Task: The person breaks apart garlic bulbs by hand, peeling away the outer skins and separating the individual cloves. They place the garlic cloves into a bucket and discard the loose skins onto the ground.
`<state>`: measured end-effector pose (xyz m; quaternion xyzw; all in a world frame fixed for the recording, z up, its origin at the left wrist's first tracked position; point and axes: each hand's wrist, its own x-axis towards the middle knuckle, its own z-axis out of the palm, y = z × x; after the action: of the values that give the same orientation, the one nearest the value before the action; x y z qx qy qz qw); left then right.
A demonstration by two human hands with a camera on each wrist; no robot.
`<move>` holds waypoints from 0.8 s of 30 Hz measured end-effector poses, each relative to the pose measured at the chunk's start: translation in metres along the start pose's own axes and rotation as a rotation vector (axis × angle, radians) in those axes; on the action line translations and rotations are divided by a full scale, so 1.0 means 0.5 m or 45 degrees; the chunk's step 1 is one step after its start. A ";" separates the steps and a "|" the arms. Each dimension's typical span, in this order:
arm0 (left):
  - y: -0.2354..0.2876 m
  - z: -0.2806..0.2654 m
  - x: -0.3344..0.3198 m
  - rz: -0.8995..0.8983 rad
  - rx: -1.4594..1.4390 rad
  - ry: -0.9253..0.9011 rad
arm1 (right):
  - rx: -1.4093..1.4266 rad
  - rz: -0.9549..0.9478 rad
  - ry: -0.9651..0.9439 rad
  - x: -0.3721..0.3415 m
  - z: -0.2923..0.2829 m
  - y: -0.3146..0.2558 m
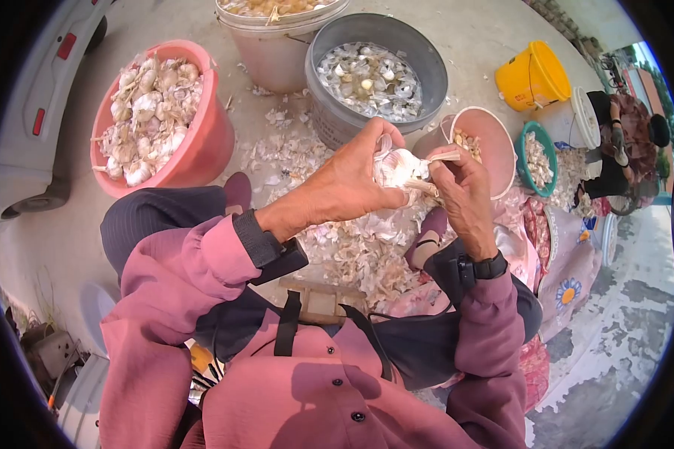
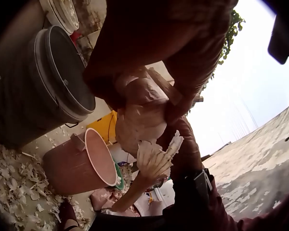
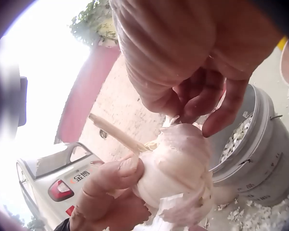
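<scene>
A garlic bulb (image 1: 399, 166) with a dry stalk (image 3: 116, 134) sits in my left hand (image 1: 344, 176), held between thumb and fingers above the lap. Loose papery skin (image 3: 171, 211) hangs from the bulb's underside in the right wrist view. My right hand (image 1: 466, 196) has its fingertips at the bulb's top, pinching a bit of garlic skin (image 3: 169, 120). The left wrist view shows the same bulb (image 2: 142, 113) from below, with both hands dark against the sky. Below it, a frilled husk (image 2: 155, 158) shows on another stalk (image 2: 127, 196).
A pink tub (image 1: 221, 131) heaped with garlic bulbs stands front left. A grey bucket (image 1: 326, 112) holding water and skins is straight ahead. Closer right are a pale pink bucket (image 1: 505, 165) and a green basin (image 1: 553, 168) of cloves. Peeled skins (image 1: 367, 254) litter the ground. Another person (image 1: 629, 142) sits far right.
</scene>
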<state>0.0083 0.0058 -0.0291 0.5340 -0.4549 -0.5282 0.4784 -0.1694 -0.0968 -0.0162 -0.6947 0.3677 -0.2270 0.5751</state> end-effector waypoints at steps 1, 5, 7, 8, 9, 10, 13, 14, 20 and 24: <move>0.000 -0.001 -0.001 0.002 -0.110 -0.004 | 0.001 0.014 0.041 0.000 0.002 0.002; 0.021 -0.007 -0.009 -0.015 -0.216 0.015 | -0.105 0.106 0.079 0.020 -0.028 0.057; 0.018 -0.015 -0.008 0.000 -0.250 0.002 | -0.135 0.074 -0.167 0.018 -0.021 0.061; 0.016 -0.017 -0.008 0.011 -0.283 -0.003 | -0.138 0.076 -0.170 0.015 -0.018 0.059; 0.014 -0.016 -0.007 0.010 -0.285 0.000 | -0.105 0.138 -0.162 0.011 -0.016 0.053; 0.009 -0.015 -0.006 -0.005 -0.300 0.026 | -0.070 0.203 -0.155 0.008 -0.013 0.045; -0.007 -0.017 0.000 -0.051 -0.231 0.075 | -0.223 0.060 0.019 0.007 -0.014 0.027; -0.012 -0.017 0.003 -0.078 -0.152 0.095 | -0.258 -0.207 0.195 0.006 -0.010 0.019; -0.010 -0.010 0.011 -0.178 -0.142 0.015 | -0.661 -0.667 -0.068 -0.006 -0.006 -0.038; -0.030 -0.004 0.017 -0.154 -0.164 0.028 | -0.657 -0.721 -0.116 -0.005 -0.002 -0.011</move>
<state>0.0103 -0.0006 -0.0452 0.5345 -0.3816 -0.5783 0.4839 -0.1703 -0.0950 -0.0103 -0.9000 0.1802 -0.2458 0.3117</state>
